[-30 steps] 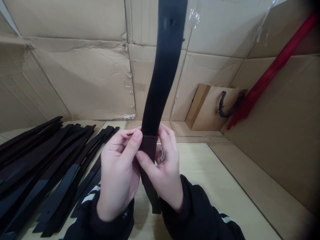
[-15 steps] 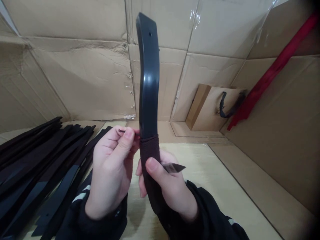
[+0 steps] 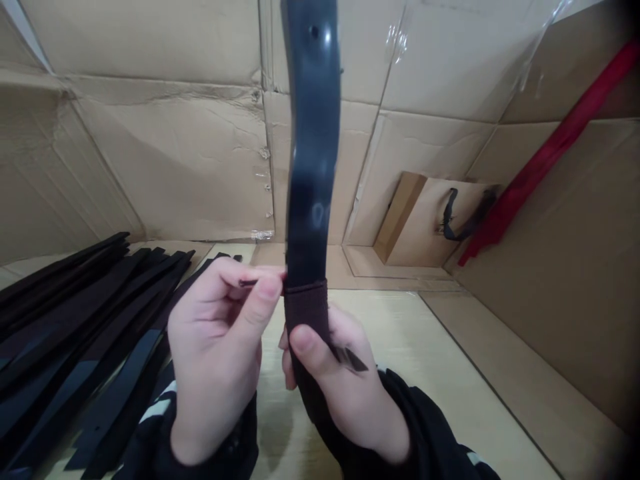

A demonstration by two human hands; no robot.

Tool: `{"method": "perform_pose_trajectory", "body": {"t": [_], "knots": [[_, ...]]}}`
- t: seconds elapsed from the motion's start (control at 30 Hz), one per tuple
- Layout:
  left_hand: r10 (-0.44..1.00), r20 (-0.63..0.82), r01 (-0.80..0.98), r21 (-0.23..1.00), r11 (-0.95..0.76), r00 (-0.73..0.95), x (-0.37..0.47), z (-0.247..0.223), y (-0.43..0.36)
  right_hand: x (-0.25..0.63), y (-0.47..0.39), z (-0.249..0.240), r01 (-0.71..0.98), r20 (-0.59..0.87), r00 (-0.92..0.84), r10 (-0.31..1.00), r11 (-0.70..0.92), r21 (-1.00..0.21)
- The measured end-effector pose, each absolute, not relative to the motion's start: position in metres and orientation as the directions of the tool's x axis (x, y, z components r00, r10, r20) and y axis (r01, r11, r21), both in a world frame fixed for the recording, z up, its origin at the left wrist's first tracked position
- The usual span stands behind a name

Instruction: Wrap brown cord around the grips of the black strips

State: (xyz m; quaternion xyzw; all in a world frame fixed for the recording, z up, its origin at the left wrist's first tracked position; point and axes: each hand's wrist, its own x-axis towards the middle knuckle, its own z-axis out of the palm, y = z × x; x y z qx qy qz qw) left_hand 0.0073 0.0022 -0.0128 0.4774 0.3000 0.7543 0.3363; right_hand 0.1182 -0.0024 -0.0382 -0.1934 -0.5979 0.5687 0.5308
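My right hand (image 3: 340, 373) is wrapped round a long, dark, bent strip, its thumb pressed on a dark brown woven sleeve (image 3: 306, 307) that covers the lower part. Above the sleeve, the strip's bare glossy black end (image 3: 313, 140) rises past the top of the view, with a small hole in it. A flat pointed piece (image 3: 354, 360), blade-like in shape, sticks out to the right from under my right thumb. Beside the sleeve's upper edge, my left hand (image 3: 223, 347) pinches a thin dark cord-like piece (image 3: 249, 283) between thumb and forefinger.
Several similar dark strips (image 3: 85, 353) lie piled at left on the pale table (image 3: 445, 400). Cardboard walls (image 3: 190, 160) enclose the back and sides. A brown paper bag (image 3: 420, 220) with dark handles stands at the back right, near a hanging red strip (image 3: 545, 157).
The black end of the strip has tipped toward me and up, so its tip now leaves the view. My left hand still pinches the thin piece, slightly lower in view.
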Motion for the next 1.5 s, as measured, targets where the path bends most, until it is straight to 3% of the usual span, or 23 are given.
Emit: {"method": "perform_pose_trajectory", "body": {"t": [0.17,0.33,0.47,0.67,0.93,1.13,1.4,1.5], "knots": [[0.749,0.576,-0.117,0.762,-0.637,-0.326,0.007,-0.014,-0.003,0.118,-0.009,-0.035,-0.309,0.428,-0.299,0.853,0.338,-0.889],[0.774,0.553,-0.146,0.776,-0.613,-0.308,0.009,-0.011,-0.007,0.114,-0.010,-0.036,-0.342,0.630,-0.164,0.759,0.555,-0.758],[0.816,0.513,-0.205,0.797,-0.568,-0.265,0.010,-0.009,-0.009,0.112,-0.007,-0.040,-0.263,0.712,-0.101,0.694,0.672,-0.692],[0.822,0.497,-0.206,0.805,-0.556,-0.277,0.007,-0.010,-0.010,0.113,-0.004,-0.043,-0.288,0.712,-0.138,0.689,0.659,-0.694],[0.856,0.458,-0.312,0.799,-0.514,-0.239,0.012,-0.007,-0.010,0.114,-0.003,-0.046,-0.122,0.720,-0.104,0.686,0.710,-0.694],[0.810,0.520,-0.149,0.809,-0.569,-0.271,0.007,-0.013,-0.012,0.112,-0.004,-0.045,-0.149,0.724,-0.096,0.683,0.709,-0.689],[0.821,0.509,-0.157,0.817,-0.555,-0.259,0.008,-0.010,-0.012,0.112,-0.002,-0.043,-0.307,0.723,-0.152,0.674,0.663,-0.683],[0.816,0.512,-0.157,0.812,-0.562,-0.269,0.008,-0.010,-0.015,0.113,-0.002,-0.044,-0.251,0.736,-0.147,0.661,0.695,-0.674]]}}
